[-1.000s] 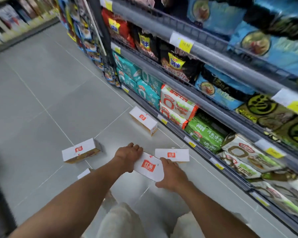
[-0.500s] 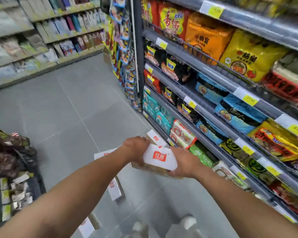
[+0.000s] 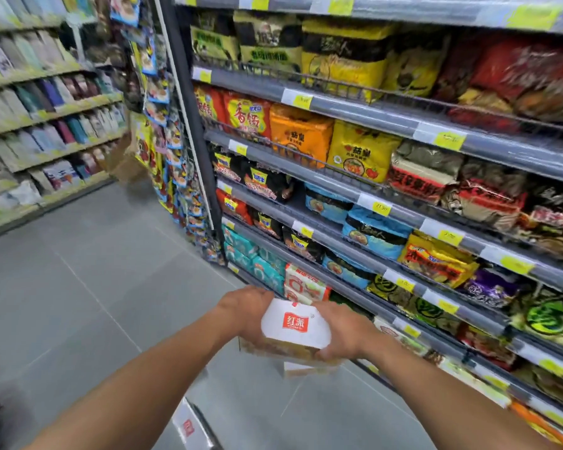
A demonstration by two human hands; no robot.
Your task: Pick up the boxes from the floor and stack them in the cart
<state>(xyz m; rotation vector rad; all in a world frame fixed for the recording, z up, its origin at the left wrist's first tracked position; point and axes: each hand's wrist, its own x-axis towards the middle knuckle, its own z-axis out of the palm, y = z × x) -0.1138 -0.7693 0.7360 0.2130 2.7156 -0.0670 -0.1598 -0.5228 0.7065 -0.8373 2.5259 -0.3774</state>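
Box, white top w/ red logo square, brown sides: you hold it off the floor at lower ctr of frame, tilted a bit, btwn both hands, in front of the shelving. Your left hand grips its left end, fingers curled over the far edge. Your right hand grips the right end, fingers wrapped under the lower corner. Both forearms reach in from btm of frame.

Just below the held box, a second box lies on the grey tiled floor, mostly hidden and blurred. A third box, same red logo, sits at the btm edge, left of ctr, near your left forearm.

Right half of frame: grey shelf unit w/ yellow price tags, packed w/ noodle pkts. Strips of hanging snack pkts at its end. Upper left: another shelf row across the aisle, blurred.
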